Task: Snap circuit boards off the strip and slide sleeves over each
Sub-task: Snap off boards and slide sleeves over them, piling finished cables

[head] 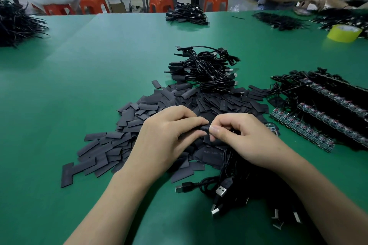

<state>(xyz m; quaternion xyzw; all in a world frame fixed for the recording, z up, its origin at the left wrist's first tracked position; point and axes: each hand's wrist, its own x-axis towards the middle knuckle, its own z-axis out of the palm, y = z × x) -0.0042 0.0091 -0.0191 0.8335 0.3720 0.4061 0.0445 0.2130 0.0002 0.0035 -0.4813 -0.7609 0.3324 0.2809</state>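
Sleeve point(204, 127) in black, held between both hands just above the heap of loose sleeves point(127, 125), lies with its long axis running left to right across the view, roughly level. The left hand point(169, 135) has its fingers point(191, 120) curled over the sleeve's left part. The right hand point(245, 139) pinches the right end between thumb and forefinger, with the other fingers folded in. Whether a board is inside the sleeve cannot be told, since the hands cover most of it.

The heap spreads flat over the green bench point(79, 85), from under the hands out to the left and away from the person. Circuit board strips point(302, 129) lie in slanting rows well to the right, their long sides running from near-left to far-right. One short piece of board point(271, 126) lies just beside the right hand. A tangled cable bundle point(209, 71) rests on the far edge of the heap. More cables with USB plugs point(223, 190) lie under the right forearm, close to the person. A yellow tape roll point(344, 33) lies at the far right of the bench, near other people's hands point(318, 1) busy over further black cables.
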